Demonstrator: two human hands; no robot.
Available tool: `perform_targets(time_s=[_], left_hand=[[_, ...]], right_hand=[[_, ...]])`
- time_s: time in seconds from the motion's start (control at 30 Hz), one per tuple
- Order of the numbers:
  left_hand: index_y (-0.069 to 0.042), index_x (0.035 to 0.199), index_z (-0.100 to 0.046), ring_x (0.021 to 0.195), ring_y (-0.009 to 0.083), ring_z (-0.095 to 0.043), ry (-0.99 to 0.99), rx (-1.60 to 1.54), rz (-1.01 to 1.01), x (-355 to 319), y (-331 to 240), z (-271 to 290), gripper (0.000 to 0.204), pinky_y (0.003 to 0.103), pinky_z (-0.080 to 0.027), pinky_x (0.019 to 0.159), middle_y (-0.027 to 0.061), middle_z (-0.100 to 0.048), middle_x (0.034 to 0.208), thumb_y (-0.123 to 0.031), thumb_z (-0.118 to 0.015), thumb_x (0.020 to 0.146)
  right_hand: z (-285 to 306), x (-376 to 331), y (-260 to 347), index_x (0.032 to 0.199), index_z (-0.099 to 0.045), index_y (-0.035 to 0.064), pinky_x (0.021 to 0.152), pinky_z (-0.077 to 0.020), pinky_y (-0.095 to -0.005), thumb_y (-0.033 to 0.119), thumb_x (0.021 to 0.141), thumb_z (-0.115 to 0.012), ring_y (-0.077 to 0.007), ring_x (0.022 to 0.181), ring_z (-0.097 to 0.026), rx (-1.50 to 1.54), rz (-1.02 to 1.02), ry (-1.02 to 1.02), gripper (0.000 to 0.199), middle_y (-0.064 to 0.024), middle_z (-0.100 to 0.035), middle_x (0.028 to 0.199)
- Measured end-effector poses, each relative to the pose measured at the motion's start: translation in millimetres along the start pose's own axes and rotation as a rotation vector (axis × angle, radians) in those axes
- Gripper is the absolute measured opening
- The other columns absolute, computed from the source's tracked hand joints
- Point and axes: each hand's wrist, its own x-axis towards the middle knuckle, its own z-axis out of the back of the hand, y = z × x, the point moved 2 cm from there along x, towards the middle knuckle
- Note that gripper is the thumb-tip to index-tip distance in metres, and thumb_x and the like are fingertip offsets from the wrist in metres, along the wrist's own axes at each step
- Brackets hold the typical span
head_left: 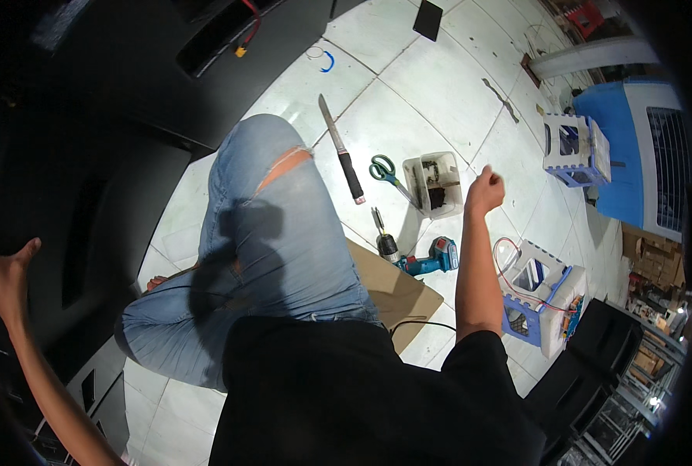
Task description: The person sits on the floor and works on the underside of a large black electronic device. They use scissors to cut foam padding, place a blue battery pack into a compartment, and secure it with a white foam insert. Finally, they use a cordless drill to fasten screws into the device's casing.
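I sit on a white tiled floor in torn blue jeans (260,233) and a black top. My left hand (3,272) rests flat, fingers apart, against the side of a large black cabinet (90,140) at my left. My right hand (484,191) is raised over the floor in a loose fist, with nothing visible in it, just right of a clear plastic tub (433,183) of dark small parts. A blue cordless drill (427,260) lies below that hand.
A long knife (340,149), green-handled scissors (386,172) and a screwdriver (382,233) lie on the tiles. A cardboard sheet (392,291) is under my leg. Two white-and-blue box frames (575,149) (544,295) and a blue cooler (641,155) stand at right.
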Motion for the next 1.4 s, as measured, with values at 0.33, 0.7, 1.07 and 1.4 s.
perform_targets(time_s=[0.33, 0.7, 1.07, 1.4], left_hand=[[-0.009, 0.151, -0.046, 0.130, 0.0364, -0.057, -0.016, -0.030, -0.079, 10.4, -13.5, 14.9, 0.101, 0.047, -0.043, 0.111, 0.0177, -0.059, 0.139, -0.036, -0.093, 0.066], [-0.014, 0.155, -0.043, 0.134, 0.0365, -0.054, -0.012, -0.041, -0.017, 12.0, -30.5, 29.6, 0.107, 0.050, -0.044, 0.112, 0.0156, -0.055, 0.145, -0.027, -0.095, 0.063], [-0.012, 0.152, -0.044, 0.128, 0.0380, -0.057, 0.037, -0.119, 0.051, 15.4, -72.5, 57.2, 0.114, 0.048, -0.047, 0.107, 0.0165, -0.058, 0.138, -0.017, -0.098, 0.052], [-0.012, 0.151, -0.044, 0.127, 0.0376, -0.055, 0.042, -0.027, 0.106, 10.9, -70.8, 67.8, 0.123, 0.047, -0.044, 0.108, 0.0137, -0.057, 0.138, -0.018, -0.100, 0.041]], right_hand=[[-34.4, -59.2, -68.6, 0.096, -0.078, 0.0024, 0.083, -0.0587, -0.0484, 0.026, 0.080, -0.071, -0.0439, 0.092, -0.072, -0.604, 0.351, 0.720, 0.029, -0.0261, -0.074, 0.096], [-17.5, -13.0, 47.4, 0.097, -0.076, 0.0003, 0.085, -0.0593, -0.0452, 0.019, 0.082, -0.067, -0.0398, 0.099, -0.073, -0.464, 0.300, 0.706, 0.025, -0.0238, -0.074, 0.104], [-153.2, 0.2, -31.0, 0.093, -0.079, 0.0025, 0.082, -0.0592, -0.0405, 0.022, 0.078, -0.074, -0.0299, 0.091, -0.076, -0.715, -0.017, 0.941, 0.025, -0.0185, -0.077, 0.097], [-118.1, -53.6, 33.3, 0.108, -0.074, 0.0008, 0.093, -0.0572, -0.0478, 0.014, 0.090, -0.061, -0.0369, 0.111, -0.070, -0.596, -0.006, 0.719, 0.026, -0.0224, -0.073, 0.115]])
